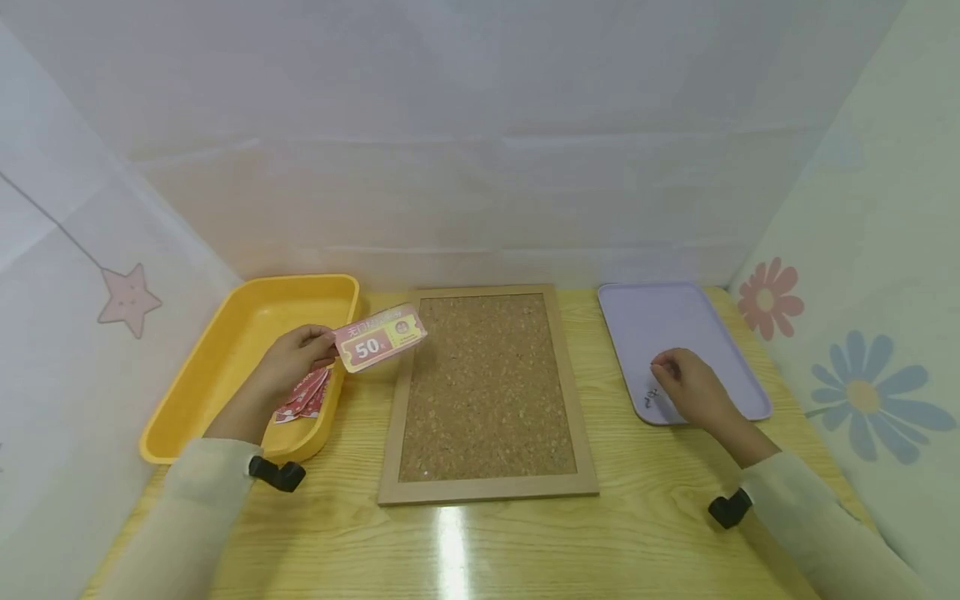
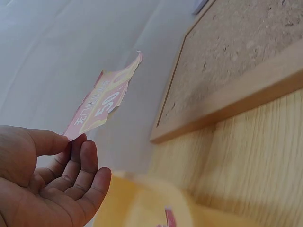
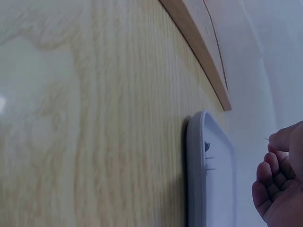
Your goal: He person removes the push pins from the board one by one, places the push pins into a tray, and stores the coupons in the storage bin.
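Note:
My left hand [image 1: 288, 360] pinches a pink and yellow coupon [image 1: 380, 337] marked 50 by one corner, thumb against fingers. The coupon tilts up in the air between the yellow bin and the cork board [image 1: 487, 387]. In the left wrist view its far end curls slightly. Over the lavender tray [image 1: 675, 325], my right hand [image 1: 693, 387] pinches a pushpin [image 3: 267, 139]; just its thin point sticks out past the thumb, the rest hidden by the fingers. Several small pushpins [image 1: 651, 398] lie in the tray near its front left corner, points up in the right wrist view.
The yellow bin [image 1: 225, 350] on the left holds more red and pink coupons [image 1: 306, 396]. A raised wooden frame [image 1: 487, 489] borders the cork board at the table's middle. White cloth walls [image 1: 480, 192] stand behind and at both sides.

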Demonstrator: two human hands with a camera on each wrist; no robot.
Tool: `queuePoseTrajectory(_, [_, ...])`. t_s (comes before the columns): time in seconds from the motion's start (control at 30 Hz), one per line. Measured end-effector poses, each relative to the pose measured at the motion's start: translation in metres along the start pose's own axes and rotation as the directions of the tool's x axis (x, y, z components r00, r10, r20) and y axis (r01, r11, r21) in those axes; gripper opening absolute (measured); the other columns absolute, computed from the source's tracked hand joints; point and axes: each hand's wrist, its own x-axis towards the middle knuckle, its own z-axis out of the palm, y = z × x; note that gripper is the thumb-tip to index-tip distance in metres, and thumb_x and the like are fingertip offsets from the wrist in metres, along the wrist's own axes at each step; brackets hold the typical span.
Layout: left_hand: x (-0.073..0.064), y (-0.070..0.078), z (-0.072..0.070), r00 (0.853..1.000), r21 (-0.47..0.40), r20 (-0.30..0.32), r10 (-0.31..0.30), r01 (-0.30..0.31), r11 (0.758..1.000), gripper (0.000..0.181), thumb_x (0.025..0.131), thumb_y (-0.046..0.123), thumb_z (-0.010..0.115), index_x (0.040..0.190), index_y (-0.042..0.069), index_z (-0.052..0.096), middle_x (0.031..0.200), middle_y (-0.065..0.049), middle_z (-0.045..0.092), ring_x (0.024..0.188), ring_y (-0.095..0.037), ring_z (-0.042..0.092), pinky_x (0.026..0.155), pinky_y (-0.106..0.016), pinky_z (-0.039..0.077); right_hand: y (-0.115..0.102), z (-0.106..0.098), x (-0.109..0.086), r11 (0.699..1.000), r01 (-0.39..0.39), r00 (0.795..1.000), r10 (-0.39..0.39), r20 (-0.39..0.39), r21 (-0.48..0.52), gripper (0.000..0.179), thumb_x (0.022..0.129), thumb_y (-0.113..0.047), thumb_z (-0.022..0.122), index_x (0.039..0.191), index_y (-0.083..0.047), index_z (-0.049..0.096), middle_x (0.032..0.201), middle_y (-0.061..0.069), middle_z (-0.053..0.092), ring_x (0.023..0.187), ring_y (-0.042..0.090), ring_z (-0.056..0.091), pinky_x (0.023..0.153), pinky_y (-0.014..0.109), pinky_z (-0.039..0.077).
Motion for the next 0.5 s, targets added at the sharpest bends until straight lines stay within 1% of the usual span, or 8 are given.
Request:
queuePoseTrajectory(0.13, [-0.008, -0.011, -0.016, 1.0, 0.017, -0.028, -0.011, 0.011, 1.0, 0.055, 0.105, 0.036, 0.038, 0.135, -0.011, 0.038, 0.13, -0.027, 0.047, 0.112, -0.022, 0.055, 0.088, -0.022, 0.049, 0.01, -0.002, -0.006, 1.0, -0.009, 1.0, 0.009, -0.01, -0.021, 0.027, 0.102, -0.02, 0.052, 0.108, 0.004, 0.06, 0.1, 0.019, 0.059, 0.09, 0.032, 0.057, 0.078, 0.048, 0.046])
queuePoseTrajectory(0.2, [-0.012, -0.017, -0.023, 0.999, 0.025, -0.042, -0.017, 0.019, 1.0, 0.057, 0.105, 0.038, 0.038, 0.136, -0.01, 0.037, 0.13, -0.025, 0.047, 0.109, -0.017, 0.056, 0.085, -0.019, 0.049, 0.015, -0.003, -0.007, 1.0, -0.003, 1.0, 0.003, -0.011, -0.03, 0.026, 0.102, -0.02, 0.052, 0.107, 0.004, 0.06, 0.099, 0.018, 0.059, 0.088, 0.03, 0.056, 0.076, 0.047, 0.046])
queuePoseTrajectory(0.3, [-0.019, -0.027, -0.034, 0.998, 0.023, -0.059, -0.023, 0.024, 0.999, 0.058, 0.105, 0.039, 0.037, 0.136, -0.01, 0.036, 0.126, -0.019, 0.048, 0.104, -0.01, 0.056, 0.085, -0.018, 0.048, 0.02, -0.004, -0.011, 0.999, 0.002, 1.0, -0.002, -0.013, -0.041, 0.024, 0.101, -0.018, 0.053, 0.105, 0.004, 0.061, 0.096, 0.017, 0.059, 0.085, 0.028, 0.056, 0.074, 0.044, 0.046])
queuePoseTrajectory(0.37, [-0.025, -0.034, -0.04, 0.997, -0.008, -0.068, -0.02, 0.02, 1.0, 0.057, 0.105, 0.036, 0.037, 0.136, -0.012, 0.034, 0.121, -0.014, 0.05, 0.102, -0.007, 0.057, 0.085, -0.018, 0.049, 0.023, -0.004, -0.013, 0.999, 0.006, 1.0, -0.006, -0.016, -0.048, 0.022, 0.101, -0.016, 0.054, 0.103, 0.005, 0.061, 0.094, 0.016, 0.059, 0.083, 0.027, 0.055, 0.072, 0.043, 0.046])
queuePoseTrajectory(0.5, [-0.037, -0.045, -0.052, 0.995, -0.044, -0.102, -0.005, 0.0, 0.999, 0.052, 0.106, 0.029, 0.037, 0.134, -0.015, 0.032, 0.11, -0.004, 0.052, 0.097, -0.005, 0.058, 0.083, -0.018, 0.05, 0.026, -0.005, -0.015, 0.998, 0.006, 1.0, -0.007, -0.026, -0.058, 0.018, 0.099, -0.013, 0.056, 0.101, 0.004, 0.062, 0.09, 0.014, 0.059, 0.081, 0.026, 0.055, 0.072, 0.042, 0.045])
